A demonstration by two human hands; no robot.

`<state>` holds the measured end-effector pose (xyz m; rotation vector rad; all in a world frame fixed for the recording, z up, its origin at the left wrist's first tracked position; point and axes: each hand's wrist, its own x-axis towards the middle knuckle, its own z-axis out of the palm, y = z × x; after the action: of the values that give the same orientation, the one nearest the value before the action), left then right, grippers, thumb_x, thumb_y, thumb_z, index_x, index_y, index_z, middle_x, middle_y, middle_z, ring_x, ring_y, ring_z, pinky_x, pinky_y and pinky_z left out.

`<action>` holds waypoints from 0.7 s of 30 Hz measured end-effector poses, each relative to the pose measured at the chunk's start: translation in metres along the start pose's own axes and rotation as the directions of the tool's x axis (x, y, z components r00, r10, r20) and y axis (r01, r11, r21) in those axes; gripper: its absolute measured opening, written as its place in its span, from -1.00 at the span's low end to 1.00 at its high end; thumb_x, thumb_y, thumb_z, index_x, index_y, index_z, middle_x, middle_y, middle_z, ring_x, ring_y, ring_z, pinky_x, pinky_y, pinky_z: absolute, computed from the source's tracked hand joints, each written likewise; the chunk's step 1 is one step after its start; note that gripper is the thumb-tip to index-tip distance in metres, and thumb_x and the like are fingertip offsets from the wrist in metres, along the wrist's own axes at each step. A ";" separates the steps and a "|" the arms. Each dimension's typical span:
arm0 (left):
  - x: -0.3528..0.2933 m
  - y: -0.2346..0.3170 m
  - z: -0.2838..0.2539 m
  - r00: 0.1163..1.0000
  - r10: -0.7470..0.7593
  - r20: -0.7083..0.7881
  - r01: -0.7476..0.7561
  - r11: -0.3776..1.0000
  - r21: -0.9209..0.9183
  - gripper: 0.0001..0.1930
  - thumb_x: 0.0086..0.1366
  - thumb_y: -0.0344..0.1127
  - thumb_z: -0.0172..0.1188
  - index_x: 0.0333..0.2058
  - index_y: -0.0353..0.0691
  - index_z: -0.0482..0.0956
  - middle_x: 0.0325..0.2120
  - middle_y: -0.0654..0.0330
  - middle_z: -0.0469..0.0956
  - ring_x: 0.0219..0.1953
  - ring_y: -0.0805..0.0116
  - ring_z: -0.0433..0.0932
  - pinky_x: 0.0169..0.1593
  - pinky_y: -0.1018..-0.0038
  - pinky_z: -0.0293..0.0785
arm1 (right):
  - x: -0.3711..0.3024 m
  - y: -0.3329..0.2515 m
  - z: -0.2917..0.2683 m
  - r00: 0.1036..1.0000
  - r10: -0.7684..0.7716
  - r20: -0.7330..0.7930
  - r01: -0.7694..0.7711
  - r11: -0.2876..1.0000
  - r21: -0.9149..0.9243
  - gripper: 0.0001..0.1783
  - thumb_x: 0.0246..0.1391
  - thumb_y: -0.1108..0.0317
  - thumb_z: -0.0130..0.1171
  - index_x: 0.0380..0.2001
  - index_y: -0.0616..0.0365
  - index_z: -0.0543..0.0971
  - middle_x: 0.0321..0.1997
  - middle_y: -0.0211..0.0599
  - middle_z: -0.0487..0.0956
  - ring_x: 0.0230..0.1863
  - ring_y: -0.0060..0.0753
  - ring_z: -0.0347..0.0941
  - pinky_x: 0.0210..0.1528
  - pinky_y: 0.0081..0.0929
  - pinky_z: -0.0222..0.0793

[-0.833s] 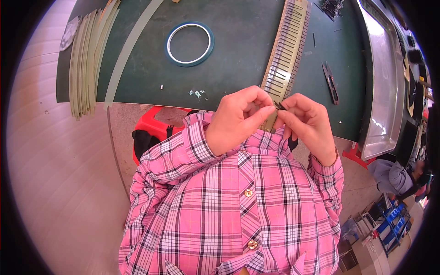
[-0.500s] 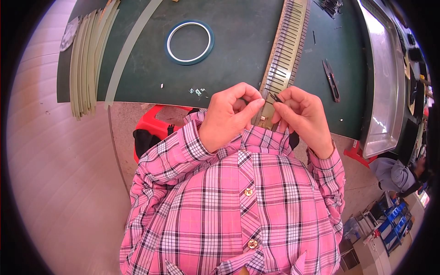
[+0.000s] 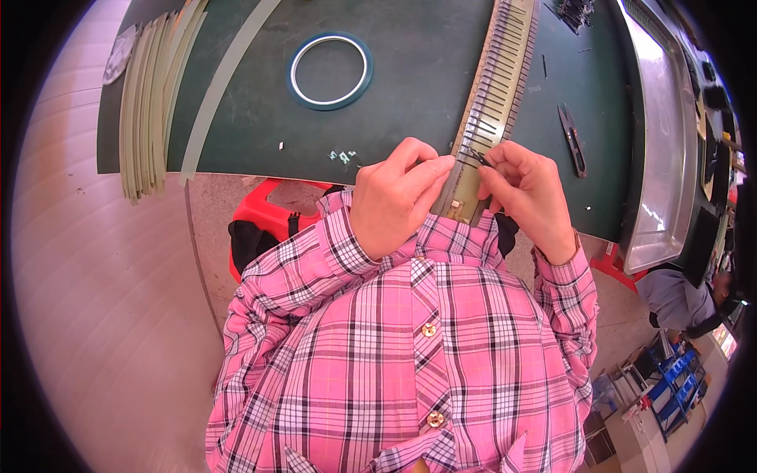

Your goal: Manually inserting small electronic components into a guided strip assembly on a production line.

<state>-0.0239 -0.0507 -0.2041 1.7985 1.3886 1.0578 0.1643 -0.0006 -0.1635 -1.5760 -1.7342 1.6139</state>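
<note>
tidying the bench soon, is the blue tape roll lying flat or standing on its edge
Lying flat: the blue tape roll shows its broad ring face upward, with the dark green tabletop visible through its centre.

Table [image 3: 402, 55]: dark green matte top, pale thin edging along near side. Left of table: white wall-like surface [image 3: 87, 276], faint parallel seams, soft pinkish sheen; wall or partition, cannot tell. Below table's near edge: grey-beige floor [image 3: 206, 217], speckled. Red stool [image 3: 254, 206] at table's near edge, toward its left end; second red piece [image 3: 613, 266], probably another stool, by table's near right corner. Beyond that corner: blue rack [image 3: 680, 386], loaded, contents too small to tell. Bright patch [image 3: 725, 340] farther right of table; source unclear.
</note>
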 end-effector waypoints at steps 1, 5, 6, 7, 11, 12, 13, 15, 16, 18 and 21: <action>0.000 0.000 0.000 1.000 0.015 0.008 -0.015 1.000 0.026 -0.81 0.10 -0.50 0.20 -0.26 -0.28 0.58 -0.41 0.20 0.46 -0.52 0.30 0.55 -0.48 0.45 0.48 | 0.000 0.000 0.000 1.000 0.002 0.000 -0.002 1.000 -0.002 -0.96 0.10 0.53 0.07 -0.40 0.29 0.45 -0.61 -0.42 0.52 -0.66 -0.80 0.35 -0.66 -0.81 0.18; -0.002 -0.001 0.006 0.994 0.102 0.029 -0.106 0.985 0.135 -0.71 0.02 -0.57 0.20 -0.21 -0.27 0.58 -0.40 0.19 0.46 -0.53 0.35 0.53 -0.50 0.50 0.46 | 0.001 0.003 0.001 1.000 0.001 -0.010 -0.001 1.000 -0.011 -0.93 0.07 0.53 0.08 -0.41 0.34 0.45 -0.65 -0.35 0.52 -0.68 -0.69 0.40 -0.64 -0.69 0.26; -0.002 -0.001 0.007 0.990 0.137 0.038 -0.141 0.974 0.176 -0.67 -0.01 -0.60 0.20 -0.19 -0.26 0.59 -0.39 0.18 0.46 -0.53 0.37 0.52 -0.51 0.52 0.46 | 0.001 0.003 0.002 1.000 -0.002 -0.012 0.002 1.000 -0.014 -0.91 0.05 0.52 0.09 -0.41 0.37 0.45 -0.67 -0.31 0.52 -0.69 -0.64 0.42 -0.63 -0.63 0.29; -0.002 0.000 0.007 0.990 0.137 0.038 -0.141 0.974 0.177 -0.67 -0.01 -0.60 0.20 -0.19 -0.26 0.59 -0.39 0.18 0.46 -0.53 0.37 0.52 -0.51 0.52 0.46 | 0.002 0.003 0.002 1.000 -0.002 -0.012 0.002 1.000 -0.014 -0.91 0.05 0.52 0.09 -0.41 0.37 0.45 -0.67 -0.31 0.52 -0.69 -0.64 0.42 -0.63 -0.63 0.29; -0.003 0.002 0.004 0.976 0.206 0.076 -0.219 0.925 0.310 -0.62 -0.07 -0.61 0.19 -0.19 -0.25 0.58 -0.39 0.19 0.44 -0.55 0.37 0.52 -0.52 0.51 0.47 | 0.001 -0.001 0.002 1.000 0.023 0.011 -0.023 1.000 -0.004 -0.91 0.06 0.52 0.09 -0.39 0.36 0.46 -0.64 -0.32 0.54 -0.68 -0.67 0.42 -0.64 -0.68 0.27; -0.005 0.000 0.003 0.977 0.200 0.079 -0.214 0.931 0.296 -0.62 -0.05 -0.61 0.19 -0.17 -0.26 0.57 -0.38 0.20 0.44 -0.55 0.39 0.51 -0.53 0.52 0.46 | -0.001 -0.003 0.001 0.999 0.052 0.006 -0.052 0.998 0.039 -0.91 0.08 0.52 0.09 -0.38 0.35 0.46 -0.61 -0.33 0.54 -0.67 -0.69 0.41 -0.65 -0.70 0.26; -0.006 -0.001 0.001 0.977 0.194 0.083 -0.210 0.936 0.281 -0.63 -0.03 -0.61 0.19 -0.16 -0.26 0.56 -0.38 0.20 0.44 -0.55 0.41 0.51 -0.54 0.53 0.44 | -0.004 -0.004 0.000 0.997 0.081 0.002 -0.081 0.993 0.083 -0.91 0.09 0.51 0.09 -0.37 0.34 0.46 -0.59 -0.34 0.55 -0.66 -0.71 0.41 -0.65 -0.73 0.25; -0.009 -0.001 -0.001 0.979 0.187 0.085 -0.203 0.941 0.269 -0.63 -0.01 -0.62 0.18 -0.15 -0.26 0.55 -0.38 0.21 0.44 -0.55 0.44 0.51 -0.56 0.54 0.43 | -0.010 -0.006 -0.001 0.994 0.109 0.002 -0.109 0.986 0.125 -0.92 0.10 0.51 0.09 -0.35 0.33 0.46 -0.57 -0.35 0.56 -0.66 -0.73 0.41 -0.65 -0.75 0.24; -0.009 0.001 -0.003 0.992 0.103 0.069 -0.112 0.985 0.131 -0.67 0.04 -0.61 0.17 -0.15 -0.28 0.54 -0.39 0.23 0.45 -0.56 0.47 0.50 -0.58 0.57 0.41 | -0.013 -0.007 -0.001 0.995 0.097 0.037 -0.102 0.980 0.169 -0.92 0.11 0.51 0.08 -0.35 0.32 0.46 -0.55 -0.35 0.57 -0.65 -0.74 0.41 -0.66 -0.77 0.23; -0.008 0.008 -0.006 0.995 -0.064 0.076 0.076 0.985 -0.155 -0.74 0.13 -0.58 0.16 -0.16 -0.30 0.51 -0.43 0.26 0.47 -0.57 0.55 0.49 -0.61 0.63 0.36 | -0.019 -0.009 0.000 0.993 0.071 0.099 -0.095 0.961 0.258 -0.93 0.13 0.50 0.08 -0.33 0.30 0.46 -0.52 -0.37 0.58 -0.64 -0.77 0.40 -0.66 -0.81 0.21; -0.004 0.015 -0.013 0.887 -0.327 0.326 0.458 0.715 -0.528 -0.82 0.20 -0.53 0.14 -0.20 -0.32 0.49 -0.47 0.29 0.48 -0.59 0.60 0.48 -0.63 0.69 0.32 | -0.025 -0.012 0.005 0.983 0.056 0.177 -0.103 0.957 0.271 -0.93 0.14 0.50 0.07 -0.33 0.30 0.45 -0.52 -0.36 0.58 -0.64 -0.77 0.40 -0.67 -0.81 0.21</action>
<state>-0.0291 -0.0586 -0.1863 1.0488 1.0766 0.8996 0.1629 -0.0211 -0.1443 -1.4265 -1.4528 1.9820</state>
